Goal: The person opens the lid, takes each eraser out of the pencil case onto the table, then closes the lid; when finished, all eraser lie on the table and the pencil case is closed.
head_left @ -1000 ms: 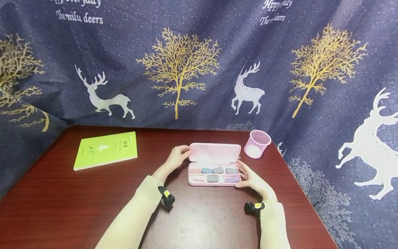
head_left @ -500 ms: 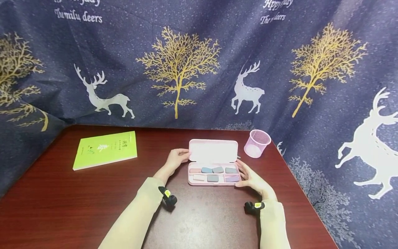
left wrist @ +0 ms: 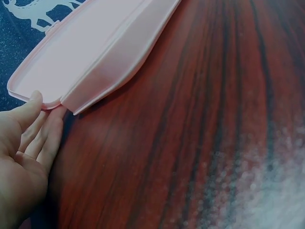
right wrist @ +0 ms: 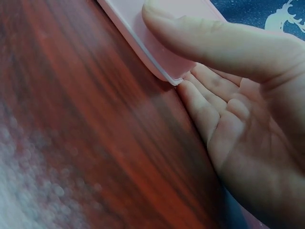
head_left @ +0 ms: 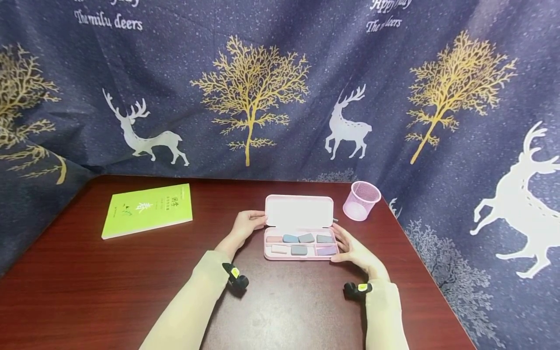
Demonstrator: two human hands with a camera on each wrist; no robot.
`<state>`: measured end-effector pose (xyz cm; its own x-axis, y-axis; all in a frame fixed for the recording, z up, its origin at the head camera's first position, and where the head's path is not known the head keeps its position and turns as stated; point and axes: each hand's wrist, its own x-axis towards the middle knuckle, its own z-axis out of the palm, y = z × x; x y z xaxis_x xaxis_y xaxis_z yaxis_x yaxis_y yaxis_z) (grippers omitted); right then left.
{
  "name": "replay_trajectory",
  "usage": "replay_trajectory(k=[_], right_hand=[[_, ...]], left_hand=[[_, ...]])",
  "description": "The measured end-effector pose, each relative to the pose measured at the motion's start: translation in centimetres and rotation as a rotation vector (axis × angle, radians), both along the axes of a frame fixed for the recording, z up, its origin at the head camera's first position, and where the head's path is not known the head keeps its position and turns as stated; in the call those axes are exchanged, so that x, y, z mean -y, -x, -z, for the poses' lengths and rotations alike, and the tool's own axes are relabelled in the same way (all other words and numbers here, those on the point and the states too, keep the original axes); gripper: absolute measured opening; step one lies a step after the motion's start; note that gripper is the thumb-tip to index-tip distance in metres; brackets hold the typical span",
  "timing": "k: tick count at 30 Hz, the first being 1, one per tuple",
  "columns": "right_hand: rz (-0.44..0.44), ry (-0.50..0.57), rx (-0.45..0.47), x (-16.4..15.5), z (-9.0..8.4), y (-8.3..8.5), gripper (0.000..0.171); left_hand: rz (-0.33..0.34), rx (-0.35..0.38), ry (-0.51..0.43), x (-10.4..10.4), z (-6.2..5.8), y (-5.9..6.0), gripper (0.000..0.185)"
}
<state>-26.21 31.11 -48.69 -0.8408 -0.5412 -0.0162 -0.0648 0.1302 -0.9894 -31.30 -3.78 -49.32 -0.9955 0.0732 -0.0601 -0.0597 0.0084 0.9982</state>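
Note:
A pale pink pencil case (head_left: 302,257) lies open on the table, its lid (head_left: 299,211) tipped back on the far side. Several small eraser-like blocks (head_left: 299,250) in grey, blue, pink, white and purple sit in its divided tray. At the lid's left edge, my left hand (head_left: 246,227) pinches it, thumb (left wrist: 34,102) on the inner face and fingers behind. My right hand (head_left: 356,253) grips the right end of the case, thumb (right wrist: 190,36) over the front corner and fingers along the side. In the left wrist view the blocks are hidden by the case wall.
A pink mesh pen cup (head_left: 362,200) stands behind and right of the case, near the table's right edge. A green book (head_left: 148,210) lies at the back left. Behind the brown table (head_left: 109,291) hangs a dark blue patterned cloth (head_left: 280,97).
The lid has tipped further back, showing more of its white inside, and my left hand has shifted slightly with it. My right hand stays at the case's right end.

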Motion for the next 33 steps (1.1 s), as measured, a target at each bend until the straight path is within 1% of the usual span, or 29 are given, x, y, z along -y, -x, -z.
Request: replay_trajectory(k=[4,8,11,14,16,17,19,20,23,26,30,33], right_hand=[[0.005,-0.017,-0.012,0.1,0.0,0.0,0.104],[0.013,-0.044,-0.02,0.1,-0.1,-0.1,0.104],[0.01,-0.037,-0.017,0.2,-0.2,-0.1,0.104],[0.004,-0.019,-0.013,0.2,-0.1,-0.1,0.104],[0.002,-0.013,-0.012,0.2,-0.1,0.0,0.104],[0.002,-0.011,-0.011,0.1,-0.1,0.0,0.104],[0.003,-0.015,-0.011,0.1,-0.1,0.0,0.104],[0.003,-0.015,-0.01,0.1,-0.1,0.0,0.104],[0.006,-0.016,-0.014,0.0,-0.1,0.0,0.104],[0.006,-0.011,-0.017,0.0,-0.1,0.0,0.103],[0.011,-0.012,-0.009,0.0,0.0,0.1,0.103],[0.016,-0.019,-0.006,0.0,0.0,0.1,0.103]], left_hand=[[-0.01,-0.025,0.019,0.0,0.0,-0.2,0.034],[-0.069,-0.059,0.067,-0.1,-0.4,-0.5,0.033],[-0.174,-0.08,0.097,-0.3,-1.0,-0.8,0.032],[-0.285,-0.107,0.103,-0.7,-1.8,-1.1,0.032],[-0.329,-0.136,0.111,-1.2,-2.4,-1.4,0.03],[-0.333,-0.156,0.117,-1.5,-2.7,-1.5,0.028],[-0.316,-0.201,0.144,-2.3,-3.3,-1.9,0.025],[-0.296,-0.23,0.16,-2.8,-3.6,-2.0,0.024],[-0.227,-0.308,0.219,-4.2,-4.2,-2.5,0.021],[-0.153,-0.369,0.273,-5.8,-4.4,-2.7,0.019],[-0.055,-0.418,0.343,-7.9,-4.2,-2.9,0.02],[0.017,-0.419,0.383,-9.3,-4.1,-3.2,0.022]])
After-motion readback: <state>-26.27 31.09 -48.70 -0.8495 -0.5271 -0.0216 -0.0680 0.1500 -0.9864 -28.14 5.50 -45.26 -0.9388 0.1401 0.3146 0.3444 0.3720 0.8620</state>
